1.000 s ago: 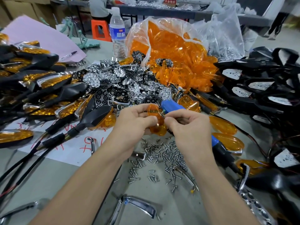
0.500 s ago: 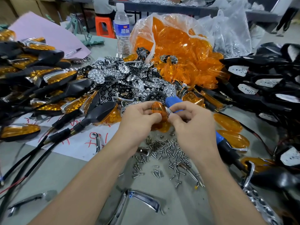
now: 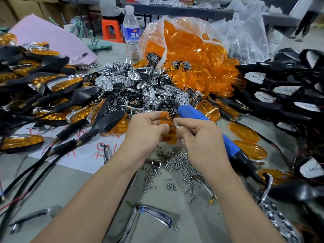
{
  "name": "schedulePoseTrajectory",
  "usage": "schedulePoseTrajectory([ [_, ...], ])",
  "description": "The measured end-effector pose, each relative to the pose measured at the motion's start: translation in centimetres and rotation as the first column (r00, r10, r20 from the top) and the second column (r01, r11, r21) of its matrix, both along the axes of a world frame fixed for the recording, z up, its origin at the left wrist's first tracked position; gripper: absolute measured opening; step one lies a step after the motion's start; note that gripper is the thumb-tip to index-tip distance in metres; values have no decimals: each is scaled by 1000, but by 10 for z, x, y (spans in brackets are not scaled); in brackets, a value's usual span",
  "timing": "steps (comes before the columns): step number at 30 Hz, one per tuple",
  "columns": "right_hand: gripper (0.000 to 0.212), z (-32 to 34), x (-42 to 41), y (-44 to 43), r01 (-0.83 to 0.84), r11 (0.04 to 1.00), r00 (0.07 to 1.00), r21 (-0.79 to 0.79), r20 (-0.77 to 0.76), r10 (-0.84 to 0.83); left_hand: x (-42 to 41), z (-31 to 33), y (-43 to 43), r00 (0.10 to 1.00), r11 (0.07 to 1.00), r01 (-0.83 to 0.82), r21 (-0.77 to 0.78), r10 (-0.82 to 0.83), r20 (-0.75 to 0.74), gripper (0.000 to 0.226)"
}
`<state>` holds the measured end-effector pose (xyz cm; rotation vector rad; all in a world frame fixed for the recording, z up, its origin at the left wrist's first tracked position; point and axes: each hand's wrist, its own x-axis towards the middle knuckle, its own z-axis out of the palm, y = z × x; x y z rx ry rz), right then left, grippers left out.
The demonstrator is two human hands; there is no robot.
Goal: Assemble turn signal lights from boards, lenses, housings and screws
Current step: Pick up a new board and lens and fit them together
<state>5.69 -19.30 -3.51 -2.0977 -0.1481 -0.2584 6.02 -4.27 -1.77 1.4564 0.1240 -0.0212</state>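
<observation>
While both hands meet above loose screws [image 3: 171,162] on the worktop [image 3: 61,186], the left hand [image 3: 145,130] grips an amber lens [image 3: 165,120] and the right hand [image 3: 201,137] pinches its edge with curled fingers. A blue screwdriver [image 3: 192,114] lies just behind them, before heaped boards [image 3: 133,88] and a bag [image 3: 192,55] of lenses; black housings [image 3: 280,88] pile at right, finished lights [image 3: 52,85] at left
</observation>
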Motion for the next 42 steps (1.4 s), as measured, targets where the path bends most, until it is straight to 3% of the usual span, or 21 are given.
schedulePoseTrajectory([
  [5,26,0,-2,0,5,997,1000,77,-13,-4,-1,-3,-1,998,998,52,40,-53,14,37],
  [11,23,1,-12,9,30,999,999,-36,35,-29,-5,-3,1,998,992,-15,128,7,65,49],
  [15,22,2,-23,18,35,998,992,-47,119,-29,-12,-2,4,999,999,-19,33,17,42,51],
  [21,22,4,-24,22,78,995,995,-65,69,-74,-11,-1,-6,993,975,-107,197,94,72,42],
  [28,21,8,-15,9,46,997,997,56,53,-49,-12,9,-1,1000,999,4,-53,-5,-26,40],
  [36,20,17,-8,0,-136,977,976,-163,146,160,-7,5,1,969,984,62,-170,-100,-225,26],
  [39,21,13,-12,7,-51,996,988,-74,142,61,-10,3,-4,992,987,-37,-155,17,-129,35],
  [42,23,5,-17,22,34,993,992,116,117,-47,-14,-1,-10,987,981,-153,-116,157,32,44],
])
